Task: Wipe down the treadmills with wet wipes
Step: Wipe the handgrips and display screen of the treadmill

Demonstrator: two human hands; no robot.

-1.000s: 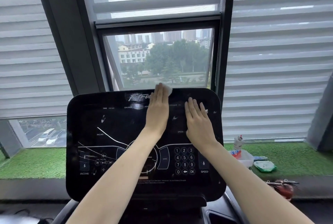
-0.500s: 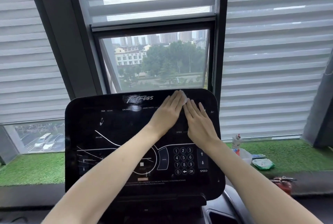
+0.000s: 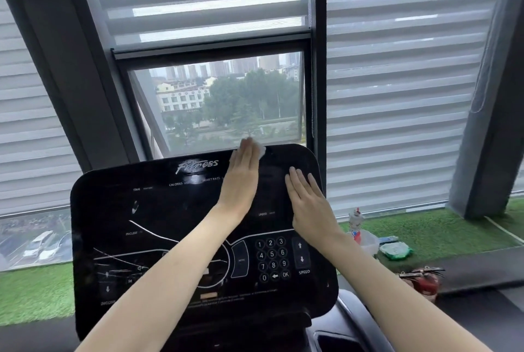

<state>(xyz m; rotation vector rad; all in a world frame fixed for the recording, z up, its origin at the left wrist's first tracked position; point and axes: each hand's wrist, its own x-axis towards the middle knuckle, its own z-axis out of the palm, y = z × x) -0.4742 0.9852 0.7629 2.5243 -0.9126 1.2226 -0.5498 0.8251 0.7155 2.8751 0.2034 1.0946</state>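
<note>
Window blinds back the treadmill console (image 3: 113, 224). Left hand (image 3: 241, 178), grip flat and open, presses the wet wipe (image 3: 261, 151) against its top edge for broad contact. Right hand (image 3: 307, 198), equally flat with nothing seen under it, likely steadies the panel.

The left grip (image 3: 241, 178) lies flat at the top edge of the black console (image 3: 136, 224), pressing a white wipe (image 3: 262, 151) under straight fingers. The right grip (image 3: 307, 204) rests flat near it. On the green sill (image 3: 453, 232) stand a bottle (image 3: 355, 219) and a green pack (image 3: 395, 251).
</note>
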